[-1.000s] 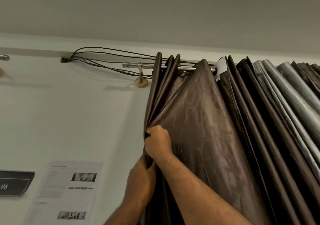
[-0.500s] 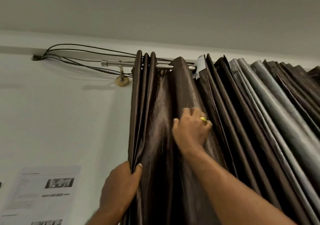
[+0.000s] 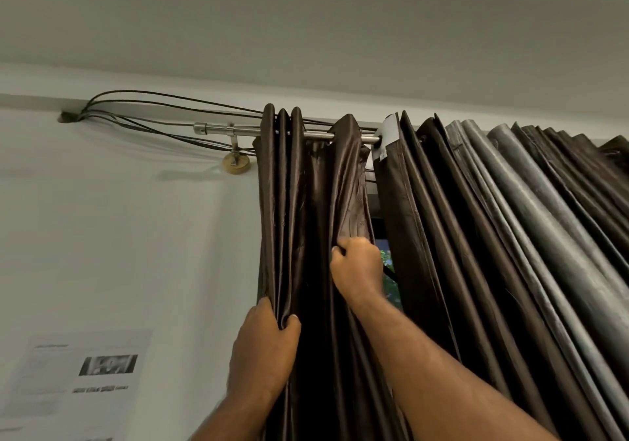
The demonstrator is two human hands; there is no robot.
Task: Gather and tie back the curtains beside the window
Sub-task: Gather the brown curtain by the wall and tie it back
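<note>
Curtains (image 3: 299, 209) of dark brown fabric hang bunched at the left end of a metal rod (image 3: 221, 131) beneath the ceiling. A person's left hand (image 3: 263, 348) grips the outermost folds, fingers curled behind them and thumb in front. Higher and just to its right, the right hand (image 3: 357, 270) clenches the panel's inner edge, beside a narrow gap showing the window (image 3: 386, 260).

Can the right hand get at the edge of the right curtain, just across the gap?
Probably yes: only the open gap separates the right hand from the right curtain. It grips a fold of the left curtain, though, so it must let go first.
</note>
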